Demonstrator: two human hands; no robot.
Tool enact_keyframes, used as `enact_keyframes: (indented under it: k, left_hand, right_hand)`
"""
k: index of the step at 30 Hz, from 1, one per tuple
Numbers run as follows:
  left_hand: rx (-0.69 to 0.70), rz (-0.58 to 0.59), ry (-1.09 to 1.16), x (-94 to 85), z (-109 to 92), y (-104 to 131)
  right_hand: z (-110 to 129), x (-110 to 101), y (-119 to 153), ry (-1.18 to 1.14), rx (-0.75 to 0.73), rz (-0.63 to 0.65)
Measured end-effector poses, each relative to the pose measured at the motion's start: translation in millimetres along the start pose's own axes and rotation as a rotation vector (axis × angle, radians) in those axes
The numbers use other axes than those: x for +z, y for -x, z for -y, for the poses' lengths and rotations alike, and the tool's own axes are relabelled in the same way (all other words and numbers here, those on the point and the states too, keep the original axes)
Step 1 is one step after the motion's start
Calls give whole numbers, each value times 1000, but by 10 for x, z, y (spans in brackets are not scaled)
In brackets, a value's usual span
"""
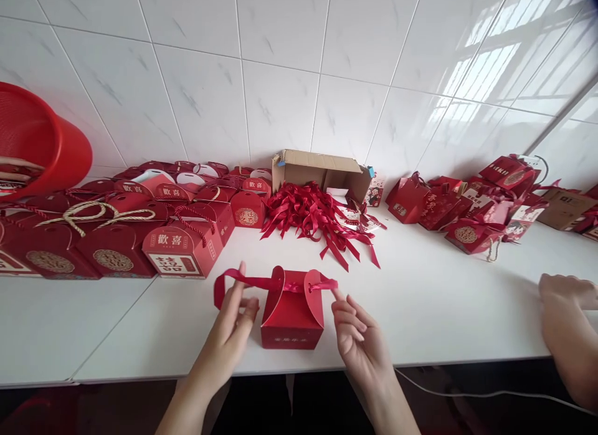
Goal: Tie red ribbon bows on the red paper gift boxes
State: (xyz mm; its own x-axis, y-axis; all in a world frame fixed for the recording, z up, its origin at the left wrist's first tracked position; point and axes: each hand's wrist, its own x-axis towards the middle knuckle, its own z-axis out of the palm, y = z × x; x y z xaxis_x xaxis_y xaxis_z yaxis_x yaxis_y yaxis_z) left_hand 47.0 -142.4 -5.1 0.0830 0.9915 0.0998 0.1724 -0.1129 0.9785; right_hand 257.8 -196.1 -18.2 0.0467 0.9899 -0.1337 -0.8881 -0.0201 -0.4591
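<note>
A small red gift box stands near the front edge of the white table, its two rounded top flaps upright. A red ribbon runs through the flaps. My left hand pinches the ribbon's looped left end. My right hand holds the ribbon's right end with its fingertips, just right of the box.
Several finished red boxes crowd the left back. A heap of red ribbons lies before an open cardboard carton. More red boxes sit at the right. A red tub is far left. Another person's hands rest at the right edge.
</note>
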Motion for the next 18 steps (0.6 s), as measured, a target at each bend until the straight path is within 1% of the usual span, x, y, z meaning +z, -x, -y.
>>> enact_keyframes:
  k: [3,5,7,10,13,16,18]
  left_hand:
    - [3,-94,325,72,-98,-32]
    - [1,-106,502,75,-138,-61]
    - [-13,-111,604,55,-152,-95]
    - [-37,-122,680,27,-155,-133]
    - [-68,-154,688,15,-169,-139]
    - [-90,-190,675,0,-203,-128]
    - [-98,-203,673,-16,-230,-125]
  right_hand:
    - [-61,63,-59,-33,-90,-67]
    - [-99,99,-75,10,-164,-116]
    - [-118,125,-79,67,-225,-125]
    - [-108,151,-72,130,-284,-102]
    - [-70,173,-62,164,-340,-103]
    - [-27,192,-67,183,-378,-141]
    - [0,201,-80,149,-394,-178]
